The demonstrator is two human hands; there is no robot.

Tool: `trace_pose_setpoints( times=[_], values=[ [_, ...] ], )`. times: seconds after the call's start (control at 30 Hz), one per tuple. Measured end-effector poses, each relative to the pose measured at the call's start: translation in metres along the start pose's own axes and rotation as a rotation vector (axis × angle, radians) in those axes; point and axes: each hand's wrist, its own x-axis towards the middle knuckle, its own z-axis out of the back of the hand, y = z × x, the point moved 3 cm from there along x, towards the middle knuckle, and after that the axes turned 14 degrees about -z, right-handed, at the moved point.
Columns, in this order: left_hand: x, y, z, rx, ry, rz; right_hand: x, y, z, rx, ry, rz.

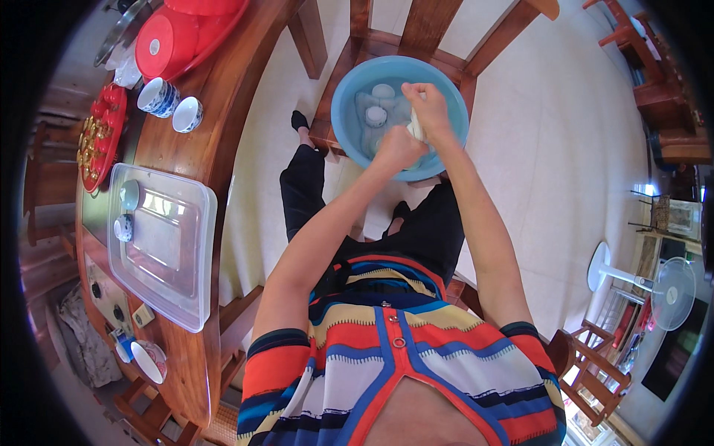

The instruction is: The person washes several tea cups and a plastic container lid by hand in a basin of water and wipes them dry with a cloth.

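Note:
Over a light blue plastic basin [343, 120], my left hand [400, 148] and my right hand [430, 111] both grip a bunched white cloth [415, 127]. My right hand is farther from my body, with the left just below it. The cloth looks twisted, and most of it is hidden by my fingers. Shallow water fills the basin's bottom. In it lie a small white cup [376, 116] and a pale round cup [383, 91]. Other pieces under my hands are too blurred to name. The basin rests on the seat of a wooden chair [321, 125].
On the wooden table [184, 153] at left, a clear plastic tray [189, 245] holds two small cups [124, 227]. Stacked blue-and-white cups [159, 97], a single cup [187, 115] and red plastic bowls [166, 44] stand farther along. A white fan [672, 292] is at right.

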Motion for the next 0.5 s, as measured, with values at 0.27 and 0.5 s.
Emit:
trace_pose_setpoints(
  times=[0.27,0.5],
  values=[
    [-0.013,-0.041,-0.002,-1.911,0.363,0.474,-0.032,0.011,-0.003,1.021,0.815,-0.223],
    [-0.026,-0.072,0.002,-2.100,0.338,0.371,-0.031,0.051,0.006,1.364,1.323,0.112]
  ],
)
